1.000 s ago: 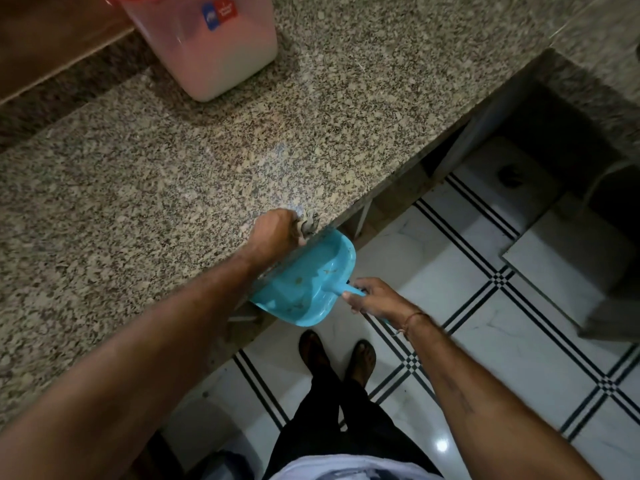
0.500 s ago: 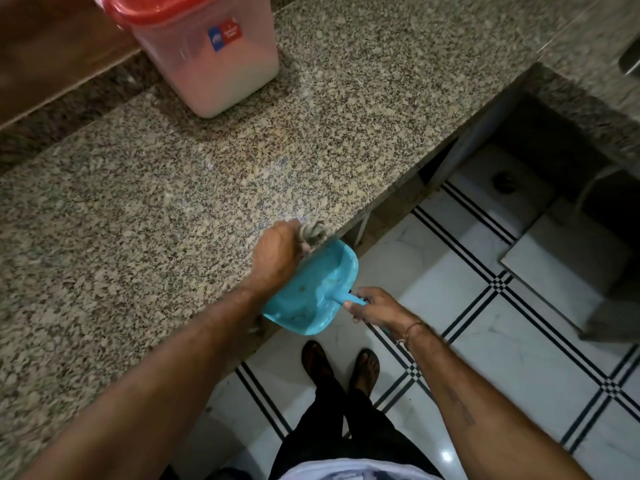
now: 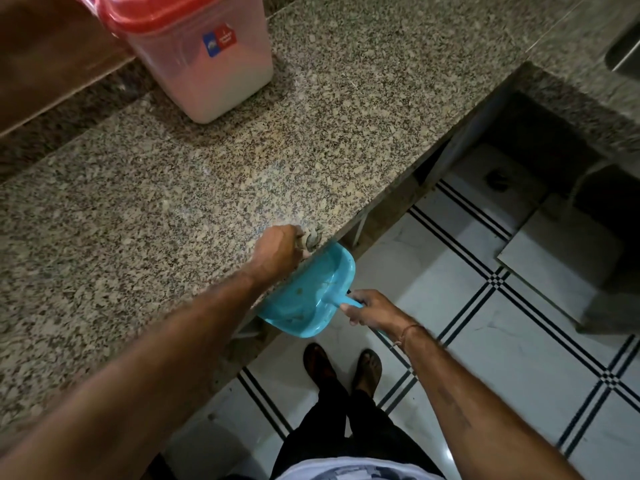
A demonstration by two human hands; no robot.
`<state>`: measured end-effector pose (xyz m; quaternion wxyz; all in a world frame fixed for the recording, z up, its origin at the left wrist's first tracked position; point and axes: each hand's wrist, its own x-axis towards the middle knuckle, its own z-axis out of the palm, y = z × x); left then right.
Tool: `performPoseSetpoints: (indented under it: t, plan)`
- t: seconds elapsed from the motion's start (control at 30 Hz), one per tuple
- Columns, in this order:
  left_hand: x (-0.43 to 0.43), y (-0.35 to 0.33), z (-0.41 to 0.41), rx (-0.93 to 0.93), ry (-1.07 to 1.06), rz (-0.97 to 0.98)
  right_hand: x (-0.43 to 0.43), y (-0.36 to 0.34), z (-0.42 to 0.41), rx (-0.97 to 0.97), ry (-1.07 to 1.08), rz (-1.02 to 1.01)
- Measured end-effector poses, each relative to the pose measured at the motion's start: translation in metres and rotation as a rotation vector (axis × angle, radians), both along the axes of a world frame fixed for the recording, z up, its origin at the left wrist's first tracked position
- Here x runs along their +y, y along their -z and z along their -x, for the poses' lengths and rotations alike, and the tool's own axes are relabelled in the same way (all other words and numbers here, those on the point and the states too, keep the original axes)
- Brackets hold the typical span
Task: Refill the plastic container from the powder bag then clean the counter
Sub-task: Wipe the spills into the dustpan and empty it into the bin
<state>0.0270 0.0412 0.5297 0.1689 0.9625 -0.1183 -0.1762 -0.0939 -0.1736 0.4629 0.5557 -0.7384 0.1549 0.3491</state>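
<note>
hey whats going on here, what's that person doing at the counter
A person is cleaning the granite counter. The left hand grips a bunched cloth at the counter's front edge. The right hand holds a blue dustpan by its handle just below that edge, placed to catch what gets wiped off. The plastic container, red lid on, stands at the back.

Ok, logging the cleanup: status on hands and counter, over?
Left hand grips cloth at counter edge. Right hand holds dustpan below edge. Lidded container stands back, clear.
</note>
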Motion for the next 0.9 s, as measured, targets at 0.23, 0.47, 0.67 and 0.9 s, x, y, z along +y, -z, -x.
performPoseSetpoints:
  t: [0.23, 0.47, 0.67, 0.9]
  plan:
    - [0.002, -0.001, 0.041, -0.146, 0.072, 0.049, -0.001, 0.0, -0.004, -0.003, 0.011, 0.031]
    - [0.005, -0.005, 0.005, -0.038, -0.181, 0.138, -0.01, 0.005, -0.004, 0.01, -0.026, 0.014]
    - [-0.019, -0.004, 0.036, -0.085, -0.153, 0.083, -0.016, 0.004, -0.004, 0.011, -0.109, 0.001]
    - [-0.033, -0.014, 0.09, -0.095, -0.446, 0.12, -0.039, -0.011, 0.0, -0.025, -0.274, -0.091]
